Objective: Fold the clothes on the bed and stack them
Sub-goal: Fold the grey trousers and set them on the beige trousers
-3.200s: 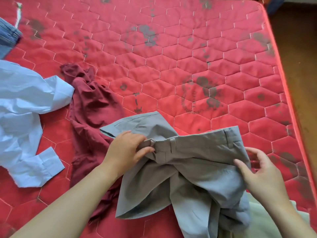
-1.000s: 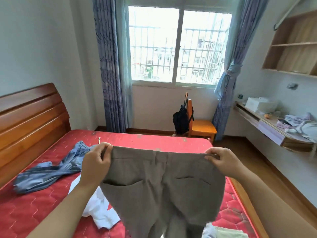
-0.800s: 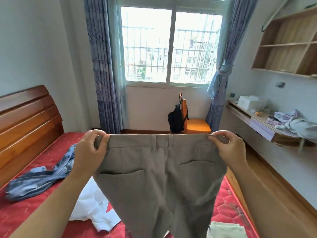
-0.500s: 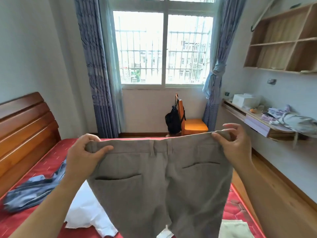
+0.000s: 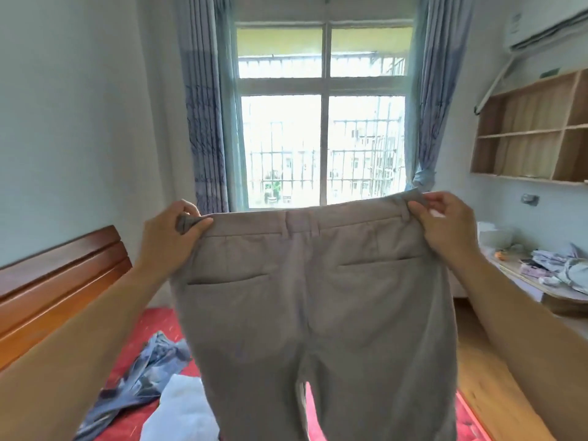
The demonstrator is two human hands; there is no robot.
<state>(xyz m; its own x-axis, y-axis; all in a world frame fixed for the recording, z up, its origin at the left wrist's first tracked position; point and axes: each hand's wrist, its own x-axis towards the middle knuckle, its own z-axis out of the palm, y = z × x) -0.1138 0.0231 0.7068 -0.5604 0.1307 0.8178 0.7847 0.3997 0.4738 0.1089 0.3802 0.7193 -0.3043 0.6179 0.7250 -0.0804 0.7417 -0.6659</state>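
Note:
I hold a pair of grey trousers [image 5: 315, 313] up in the air by the waistband, back pockets facing me, legs hanging down out of view. My left hand [image 5: 168, 237] pinches the left end of the waistband. My right hand [image 5: 445, 224] pinches the right end, slightly higher. Below lies the red quilted bed [image 5: 152, 326]. On it, left of the trousers, a blue garment [image 5: 140, 377] lies crumpled and a pale blue shirt [image 5: 181, 412] lies beside it, partly hidden by the trousers.
A wooden headboard [image 5: 54, 291] stands at the left. A window with blue curtains [image 5: 321, 122] is straight ahead. On the right are a wall shelf [image 5: 534, 132] and a desk [image 5: 547, 281] covered with clothes and small items, with wooden floor below.
I have lifted the trousers off the bed and raised them higher, stretched flat between both hands. My view has tilted up from the bed toward the window.

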